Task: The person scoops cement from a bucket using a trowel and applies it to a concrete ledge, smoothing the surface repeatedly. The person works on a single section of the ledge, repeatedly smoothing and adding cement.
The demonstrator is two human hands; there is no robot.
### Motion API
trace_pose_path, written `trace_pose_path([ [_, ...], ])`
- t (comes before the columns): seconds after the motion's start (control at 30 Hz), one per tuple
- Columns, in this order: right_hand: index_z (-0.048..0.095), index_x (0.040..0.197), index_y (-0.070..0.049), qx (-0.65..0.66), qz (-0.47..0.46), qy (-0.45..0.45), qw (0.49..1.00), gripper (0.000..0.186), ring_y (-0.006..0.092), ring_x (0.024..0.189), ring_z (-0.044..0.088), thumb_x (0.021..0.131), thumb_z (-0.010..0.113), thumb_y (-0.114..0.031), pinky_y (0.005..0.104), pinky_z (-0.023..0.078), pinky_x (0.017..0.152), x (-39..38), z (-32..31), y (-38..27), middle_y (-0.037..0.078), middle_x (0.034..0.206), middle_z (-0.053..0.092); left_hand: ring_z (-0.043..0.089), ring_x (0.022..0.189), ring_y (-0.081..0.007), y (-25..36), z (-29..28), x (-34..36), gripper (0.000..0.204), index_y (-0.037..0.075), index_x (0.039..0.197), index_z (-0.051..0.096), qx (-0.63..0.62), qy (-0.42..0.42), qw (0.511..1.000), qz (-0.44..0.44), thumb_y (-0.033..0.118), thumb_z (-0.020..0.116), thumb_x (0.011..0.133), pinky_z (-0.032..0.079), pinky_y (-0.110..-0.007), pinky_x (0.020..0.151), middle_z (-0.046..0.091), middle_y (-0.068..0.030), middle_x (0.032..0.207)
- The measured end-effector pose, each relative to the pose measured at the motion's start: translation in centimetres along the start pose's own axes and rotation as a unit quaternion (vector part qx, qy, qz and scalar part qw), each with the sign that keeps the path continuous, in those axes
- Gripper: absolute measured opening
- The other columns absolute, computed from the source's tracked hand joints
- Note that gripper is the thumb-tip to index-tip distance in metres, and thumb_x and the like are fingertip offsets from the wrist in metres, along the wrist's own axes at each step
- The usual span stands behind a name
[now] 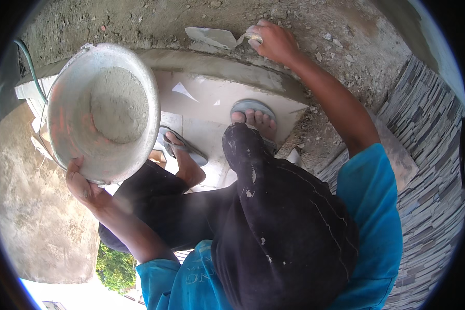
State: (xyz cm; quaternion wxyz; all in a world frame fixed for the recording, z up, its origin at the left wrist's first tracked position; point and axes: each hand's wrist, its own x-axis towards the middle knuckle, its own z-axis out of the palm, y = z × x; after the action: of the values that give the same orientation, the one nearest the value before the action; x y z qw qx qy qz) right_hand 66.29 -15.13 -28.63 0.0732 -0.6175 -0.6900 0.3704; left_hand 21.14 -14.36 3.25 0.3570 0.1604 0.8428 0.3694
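My left hand (82, 183) grips the near rim of a grey plastic bucket (70, 116), thumb over the inside and the other fingers hidden beneath. The bucket is tilted so that its mouth faces me, and wet-looking grey mortar (119, 106) covers its bottom. Out at the far right, my right hand (274, 42) is closed around the handle of a trowel (210, 37). The trowel's flat blade points left, over or against the edge of the rough ground beyond the step; whether it touches cannot be made out.
A mortar-edged step (222, 70) runs across in front of my sandalled feet (253, 116), with pale tiles (191, 95) below it. Rubble-strewn soil (346, 31) lies beyond. A stacked-stone-patterned wall (423, 155) rises at right; a green hose (28, 62) hangs at left.
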Motion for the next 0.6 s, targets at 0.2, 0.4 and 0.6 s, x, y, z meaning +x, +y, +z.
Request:
trace_pose_path([
  [0.2, 0.072, 0.122, -0.015, 0.009, -0.010, -0.022, 1.000, 0.035, 0.0286, 0.105, 0.067, 0.089, 0.071, -0.028, 0.0453, 0.055, 0.088, 1.0, 1.1, -0.6, 0.007, 0.110, 0.065, 0.061, 0.121, -0.0384, -0.2, 0.0, -0.5, 0.057, -0.019, 0.138, 0.042, -0.010, 0.013, 1.000, -0.017, 0.002, 0.056, 0.087, 0.052, -0.049, 0.102, 0.055, -0.0292, 0.134],
  [0.4, 0.072, 0.121, -0.016, 0.008, -0.012, -0.029, 0.999, 0.034, 0.0285, 0.106, 0.067, 0.089, 0.071, -0.028, 0.0449, 0.055, 0.089, 1.1, 2.0, -0.3, 0.007, 0.109, 0.065, 0.058, 0.125, -0.0407, -0.1, 0.3, -0.7, 0.063, -0.017, 0.143, 0.036, -0.024, 0.008, 0.999, -0.027, 0.001, 0.055, 0.086, 0.050, -0.051, 0.107, 0.052, -0.0301, 0.138],
  [0.6, 0.073, 0.118, -0.015, 0.028, -0.015, -0.041, 0.999, 0.035, 0.0306, 0.103, 0.068, 0.087, 0.075, -0.030, 0.0453, 0.056, 0.089, 1.1, 1.6, 0.0, 0.006, 0.110, 0.068, 0.054, 0.130, -0.0426, 0.2, 0.5, -1.1, 0.069, -0.017, 0.147, 0.028, -0.021, 0.007, 0.999, -0.038, 0.001, 0.054, 0.086, 0.048, -0.052, 0.111, 0.047, -0.0319, 0.142],
])
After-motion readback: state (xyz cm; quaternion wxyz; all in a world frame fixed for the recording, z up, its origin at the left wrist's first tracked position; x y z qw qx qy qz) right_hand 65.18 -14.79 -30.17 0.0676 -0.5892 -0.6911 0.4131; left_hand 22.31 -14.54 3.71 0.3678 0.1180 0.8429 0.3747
